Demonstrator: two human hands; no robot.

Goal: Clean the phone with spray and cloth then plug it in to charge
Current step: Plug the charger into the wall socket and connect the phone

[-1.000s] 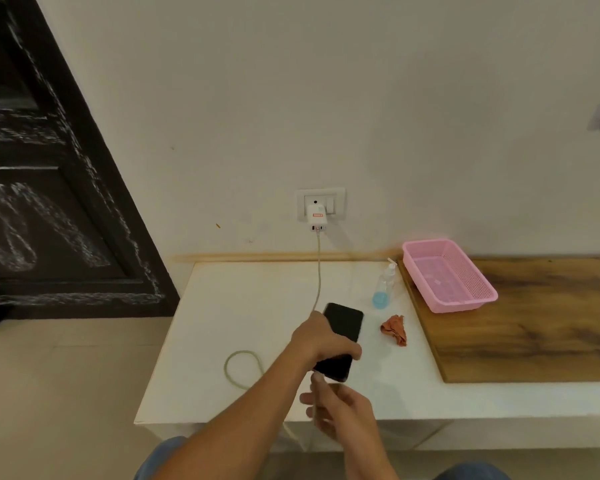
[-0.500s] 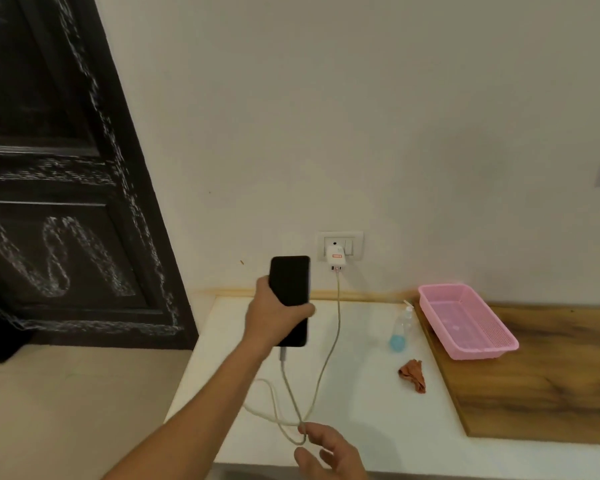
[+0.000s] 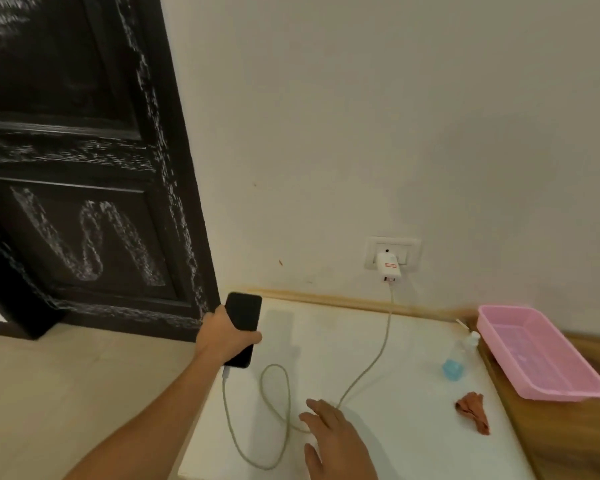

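Lowered leftward, phone [image 3: 245, 311] pokes above left hand [image 3: 227, 337] grip, cable [image 3: 378, 355] seemingly attached.

Room: plain cream wall [image 3: 361, 116] behind the table [image 3: 333, 341], matte, with a few small reddish marks [image 3: 280, 262] above the table's back-left corner. White socket plate [image 3: 413, 247] is set in the wall just above the table's back edge. Thin wood trim [image 3: 326, 301] runs along that back edge where the table meets the wall. Table top is white. Wood-grain surface [image 3: 575, 427] lies along the table's right side. Left of the table: black panelled door [image 3: 66, 168] with white chalky scribbles over panels and frame. Beige floor [image 3: 66, 393] left of the table runs up to the door. Light is soft, warm, even; faint shadows on the table top.
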